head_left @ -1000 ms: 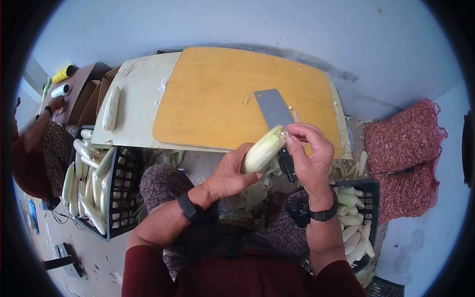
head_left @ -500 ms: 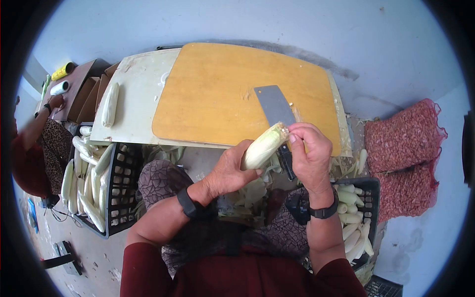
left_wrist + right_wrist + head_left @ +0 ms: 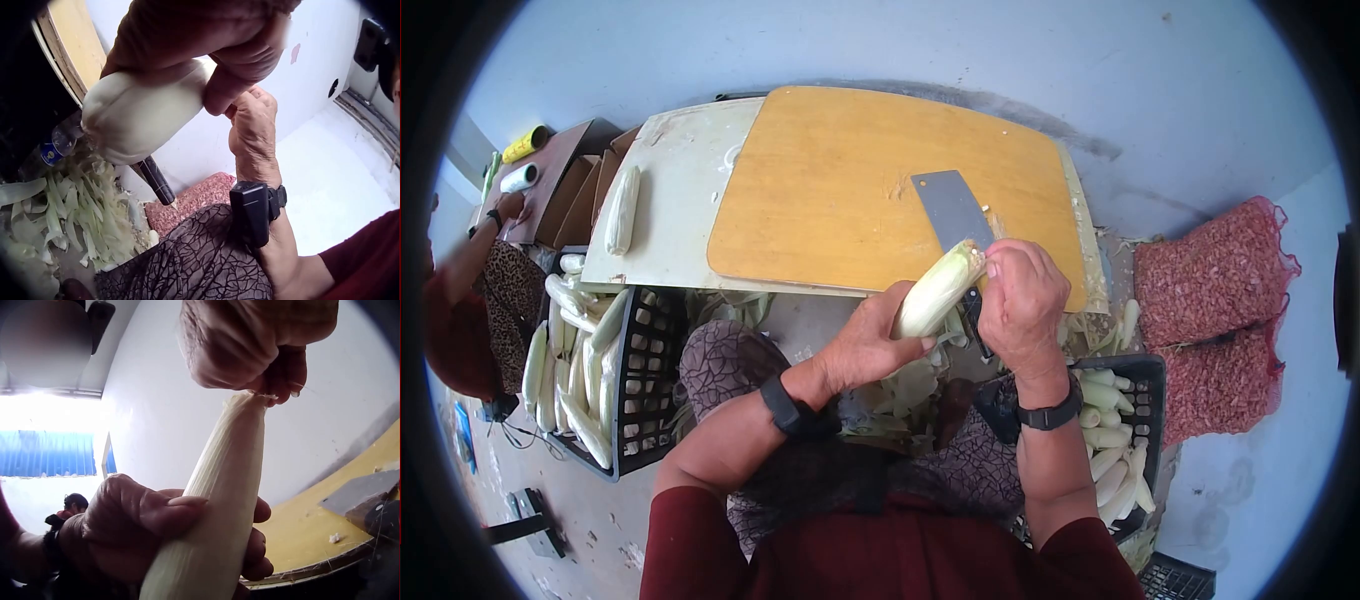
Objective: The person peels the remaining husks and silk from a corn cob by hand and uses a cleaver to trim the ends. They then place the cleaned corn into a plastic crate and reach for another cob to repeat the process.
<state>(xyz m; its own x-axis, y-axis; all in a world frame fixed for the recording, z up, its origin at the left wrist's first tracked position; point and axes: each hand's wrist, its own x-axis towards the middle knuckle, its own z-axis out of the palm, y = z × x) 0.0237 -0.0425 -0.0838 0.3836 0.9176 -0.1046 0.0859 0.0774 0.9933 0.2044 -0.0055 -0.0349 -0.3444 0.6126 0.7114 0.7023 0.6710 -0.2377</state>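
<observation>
Raised slightly since the earlier frame, the right hand (image 3: 1025, 300) has curled tighter. One yellow board (image 3: 850, 190) bears one cleaver (image 3: 952, 208); held at its near edge, one corn ear (image 3: 940, 293) slants lengthwise, narrow end pointing forward and rightward. The left hand's (image 3: 867, 337) fingers clamp round it; right-hand fingers pinch its tip.

The top (image 3: 860, 550) is dark red and short-sleeved; the trousers (image 3: 725, 362) are greyish-purple, netted with black, crackle-like lines; a black band (image 3: 783, 405) circles each wrist, the right one (image 3: 1052, 412) bearing a smooth black, wedge-shaped box (image 3: 248, 212)
</observation>
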